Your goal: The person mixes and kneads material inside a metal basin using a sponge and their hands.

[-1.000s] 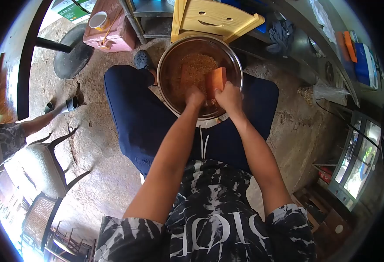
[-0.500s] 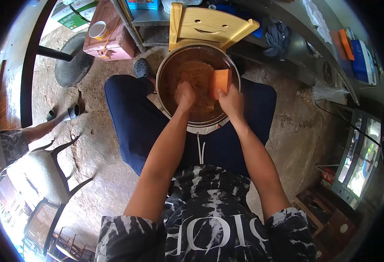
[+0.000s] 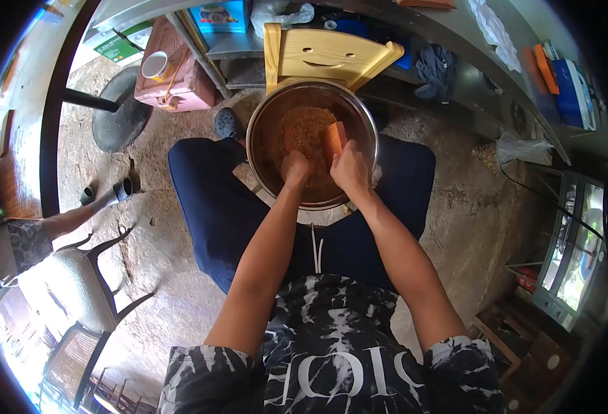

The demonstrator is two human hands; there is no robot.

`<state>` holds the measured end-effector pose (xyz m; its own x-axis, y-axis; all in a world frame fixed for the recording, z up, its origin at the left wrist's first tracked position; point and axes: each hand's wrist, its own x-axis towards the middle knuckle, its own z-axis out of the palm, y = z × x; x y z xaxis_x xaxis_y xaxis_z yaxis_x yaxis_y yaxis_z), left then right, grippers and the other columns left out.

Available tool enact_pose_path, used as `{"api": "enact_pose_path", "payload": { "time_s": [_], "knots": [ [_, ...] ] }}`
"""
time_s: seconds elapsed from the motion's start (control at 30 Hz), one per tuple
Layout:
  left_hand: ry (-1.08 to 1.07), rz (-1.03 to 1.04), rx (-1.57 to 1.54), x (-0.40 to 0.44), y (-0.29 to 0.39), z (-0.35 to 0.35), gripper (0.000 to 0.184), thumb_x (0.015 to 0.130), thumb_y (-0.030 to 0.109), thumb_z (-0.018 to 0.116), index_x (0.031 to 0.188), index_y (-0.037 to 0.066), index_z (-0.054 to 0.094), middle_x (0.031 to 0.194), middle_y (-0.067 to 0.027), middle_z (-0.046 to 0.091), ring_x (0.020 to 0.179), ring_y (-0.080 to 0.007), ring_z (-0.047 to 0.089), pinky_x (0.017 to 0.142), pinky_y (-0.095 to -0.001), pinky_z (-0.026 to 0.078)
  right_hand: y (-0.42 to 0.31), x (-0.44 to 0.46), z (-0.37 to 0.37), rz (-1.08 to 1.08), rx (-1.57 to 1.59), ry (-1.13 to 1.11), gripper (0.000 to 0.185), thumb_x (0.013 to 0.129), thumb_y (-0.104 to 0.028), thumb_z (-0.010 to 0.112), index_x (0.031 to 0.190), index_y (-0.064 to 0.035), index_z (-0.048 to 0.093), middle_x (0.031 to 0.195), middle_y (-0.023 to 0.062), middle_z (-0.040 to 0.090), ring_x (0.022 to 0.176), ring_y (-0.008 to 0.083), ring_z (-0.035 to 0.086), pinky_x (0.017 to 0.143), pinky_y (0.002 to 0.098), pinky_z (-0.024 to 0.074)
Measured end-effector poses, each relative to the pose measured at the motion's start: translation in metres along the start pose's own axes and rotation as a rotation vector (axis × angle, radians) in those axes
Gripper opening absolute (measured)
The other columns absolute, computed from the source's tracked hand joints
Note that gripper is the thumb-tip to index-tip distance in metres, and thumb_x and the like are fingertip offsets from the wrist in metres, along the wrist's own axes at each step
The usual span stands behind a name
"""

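A round metal bowl [image 3: 257, 174] rests between my knees, with brown crumbly material [image 3: 311, 123] inside. My right hand [image 3: 351, 168] grips an orange block-like piece [image 3: 333, 139] at the bowl's right side, thumb on its near face. Down in the bowl on the left is my left hand [image 3: 295, 168]. Its fingers reach toward the crumbly material and a reddish-orange shape beside them; shadow and blur hide the fingertips and whatever they hold.
Beyond the bowl stands a yellow wooden chair [image 3: 317, 52] with a smiling face. A pink box [image 3: 172, 69] holding a cup is at the upper left. Another person's leg [image 3: 76, 217] and a chair [image 3: 86, 290] are at the left.
The orange piece tilted and moved left toward the bowl's middle with my right hand. My left hand shifted slightly lower in view. The whole scene slid downward as the camera moved.
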<state>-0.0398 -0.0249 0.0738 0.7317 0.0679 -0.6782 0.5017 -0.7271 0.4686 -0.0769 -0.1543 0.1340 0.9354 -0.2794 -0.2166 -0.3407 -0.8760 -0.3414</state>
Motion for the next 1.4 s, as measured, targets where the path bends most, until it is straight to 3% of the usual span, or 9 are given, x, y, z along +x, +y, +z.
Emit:
{"api": "enact_pose_path", "payload": {
  "time_s": [0.53,0.6,0.73,0.83,0.87,0.93,1.0,1.2,1.4],
  "knots": [
    [0.014,0.060,0.107,0.040,0.006,0.005,0.036,0.075,0.019,0.077,0.104,-0.002,0.074,0.113,-0.0257,0.070,0.110,-0.0391,0.068,0.094,-0.0457,0.055,-0.010,0.045,-0.015,0.040,0.054,0.076,0.030,0.090,-0.017,0.065,0.107,0.0010,0.048,0.087,0.0310,0.069,0.084,0.0471,0.069,0.073,0.0533,0.0555],
    [0.235,0.229,0.164,0.037,0.001,0.012,0.036,0.076,0.018,0.075,0.104,-0.004,0.073,0.115,-0.0256,0.070,0.112,-0.0414,0.066,0.095,-0.0450,0.054,-0.006,0.047,-0.019,0.069,0.025,0.065,0.030,0.090,-0.018,0.065,0.108,0.0003,0.048,0.089,0.0307,0.069,0.086,0.0475,0.069,0.075,0.0537,0.0549],
    [0.230,0.214,0.080,0.039,0.005,-0.003,0.036,0.077,0.015,0.071,0.108,-0.004,0.072,0.116,-0.0268,0.069,0.114,-0.0440,0.064,0.097,-0.0454,0.053,-0.005,0.044,-0.026,-0.054,0.122,0.180,0.054,0.093,-0.022,0.064,0.136,0.0030,0.043,0.099,0.0304,0.069,0.091,0.0491,0.067,0.079,0.0520,0.0541],
    [0.023,0.037,-0.066,0.040,0.007,-0.014,0.037,0.081,0.014,0.065,0.112,-0.006,0.070,0.118,-0.0273,0.068,0.115,-0.0417,0.064,0.096,-0.0461,0.053,-0.017,0.044,-0.033,-0.485,0.013,0.699,0.076,0.092,-0.016,0.064,0.156,-0.0016,0.024,0.117,0.0298,0.065,0.088,0.0492,0.067,0.076,0.0515,0.0546],
    [0.041,0.049,-0.161,0.040,0.006,-0.015,0.037,0.081,0.013,0.063,0.111,-0.006,0.070,0.118,-0.0286,0.068,0.115,-0.0418,0.063,0.097,-0.0461,0.052,-0.021,0.043,-0.029,-0.485,0.012,0.700,0.076,0.092,-0.016,0.064,0.156,-0.0016,0.024,0.117,0.0298,0.065,0.088,0.0492,0.067,0.076,0.0515,0.0546],
    [0.065,0.058,-0.254,0.044,0.003,-0.016,0.037,0.080,0.012,0.061,0.111,-0.007,0.070,0.118,-0.0299,0.067,0.116,-0.0419,0.063,0.097,-0.0460,0.052,-0.026,0.041,-0.004,-0.268,0.147,0.240,0.078,0.091,-0.012,0.063,0.158,-0.0075,0.024,0.126,0.0266,0.063,0.084,0.0475,0.069,0.071,0.0493,0.0566],
    [0.049,0.009,-0.294,0.044,0.003,-0.016,0.039,0.079,0.010,0.058,0.112,-0.008,0.069,0.119,-0.0320,0.066,0.116,-0.0431,0.062,0.098,-0.0469,0.051,-0.013,0.048,0.031,-0.360,0.217,0.403,0.082,0.090,-0.011,0.063,0.160,-0.0135,0.020,0.127,0.0258,0.063,0.081,0.0471,0.068,0.066,0.0482,0.0569],
    [0.064,0.010,-0.484,0.053,-0.002,-0.002,0.041,0.081,0.011,0.055,0.113,-0.010,0.068,0.114,-0.0280,0.069,0.119,-0.0381,0.064,0.095,-0.0409,0.049,-0.028,0.060,-0.044,-0.307,-0.006,0.139,0.083,0.092,-0.014,0.061,0.161,-0.0196,0.015,0.127,0.0318,0.060,0.095,0.0476,0.067,0.079,0.0528,0.0561],
    [0.009,-0.126,-0.574,0.041,0.009,-0.011,0.040,0.082,0.009,0.054,0.112,-0.014,0.065,0.113,-0.0292,0.069,0.116,-0.0384,0.065,0.090,-0.0411,0.049,-0.037,0.050,-0.059,-0.174,0.150,0.335,0.084,0.092,-0.014,0.061,0.161,-0.0222,0.015,0.129,0.0308,0.060,0.095,0.0487,0.067,0.081,0.0537,0.0555]
  ]
}}
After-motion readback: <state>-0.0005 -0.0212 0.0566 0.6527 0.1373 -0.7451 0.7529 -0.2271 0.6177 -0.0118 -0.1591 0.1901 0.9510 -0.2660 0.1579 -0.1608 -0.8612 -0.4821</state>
